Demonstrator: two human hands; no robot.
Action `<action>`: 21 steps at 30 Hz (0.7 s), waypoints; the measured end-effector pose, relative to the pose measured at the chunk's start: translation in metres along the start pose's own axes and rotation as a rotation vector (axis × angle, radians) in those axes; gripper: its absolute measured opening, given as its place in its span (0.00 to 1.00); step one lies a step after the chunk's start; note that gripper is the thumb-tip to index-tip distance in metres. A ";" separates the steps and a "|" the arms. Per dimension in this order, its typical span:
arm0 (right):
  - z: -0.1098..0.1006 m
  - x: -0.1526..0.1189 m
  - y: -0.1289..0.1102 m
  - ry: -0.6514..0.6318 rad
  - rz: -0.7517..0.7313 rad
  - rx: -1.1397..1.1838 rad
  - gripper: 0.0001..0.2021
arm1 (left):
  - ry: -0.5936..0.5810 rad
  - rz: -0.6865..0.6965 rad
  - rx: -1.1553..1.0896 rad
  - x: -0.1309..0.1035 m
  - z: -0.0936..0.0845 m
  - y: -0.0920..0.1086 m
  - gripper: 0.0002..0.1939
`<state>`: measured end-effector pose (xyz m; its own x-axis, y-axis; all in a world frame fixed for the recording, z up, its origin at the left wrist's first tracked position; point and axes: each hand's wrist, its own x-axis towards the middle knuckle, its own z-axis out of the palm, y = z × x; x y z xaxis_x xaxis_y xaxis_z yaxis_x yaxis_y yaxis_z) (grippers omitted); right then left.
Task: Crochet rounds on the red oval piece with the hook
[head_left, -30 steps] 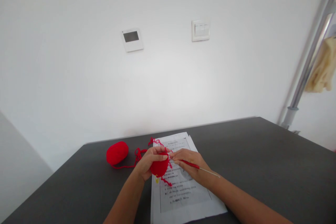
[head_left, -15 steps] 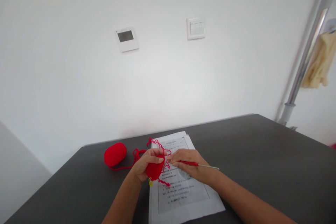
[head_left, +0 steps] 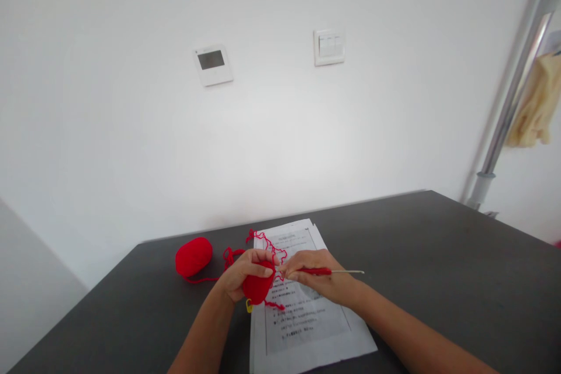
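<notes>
My left hand (head_left: 245, 273) is closed on a red crochet piece (head_left: 258, 287), thumb on top near its right edge. A yellow stitch marker (head_left: 249, 305) hangs from the piece's lower edge, and a short red yarn tail (head_left: 274, 305) trails beside it. In my right hand (head_left: 318, 272) is a crochet hook (head_left: 319, 271) with a red handle; one metal end points right, while its other end is hidden by my fingers at the edge of the piece. Loose red yarn (head_left: 268, 242) lies tangled beyond both hands.
A red yarn ball (head_left: 193, 257) rests on the dark table (head_left: 394, 245) at the left, its strand running toward my hands. Printed paper sheets (head_left: 313, 333) lie beneath my hands. Behind is a white wall with a panel (head_left: 213, 65) and a switch (head_left: 329, 47).
My right hand has turned the hook slightly, so its free end sits a little higher and more level. The stitch marker has shifted slightly. My left hand keeps its hold.
</notes>
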<state>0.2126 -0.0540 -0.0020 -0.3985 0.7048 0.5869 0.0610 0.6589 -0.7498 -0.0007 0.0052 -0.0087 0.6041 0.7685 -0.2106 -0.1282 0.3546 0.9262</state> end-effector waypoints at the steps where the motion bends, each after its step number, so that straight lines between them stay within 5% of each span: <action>1: 0.000 0.000 -0.001 0.004 0.018 0.016 0.10 | -0.005 -0.003 0.002 0.000 -0.001 0.000 0.14; 14: 0.003 -0.001 0.002 0.052 0.023 0.013 0.09 | -0.016 0.008 -0.008 0.001 0.000 -0.001 0.12; 21: 0.001 0.003 0.000 0.038 0.273 0.439 0.11 | -0.004 0.016 0.030 -0.001 0.004 0.001 0.13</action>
<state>0.2104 -0.0520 -0.0006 -0.3874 0.8502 0.3565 -0.2349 0.2829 -0.9300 0.0016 0.0027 -0.0065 0.6053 0.7718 -0.1947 -0.1141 0.3263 0.9384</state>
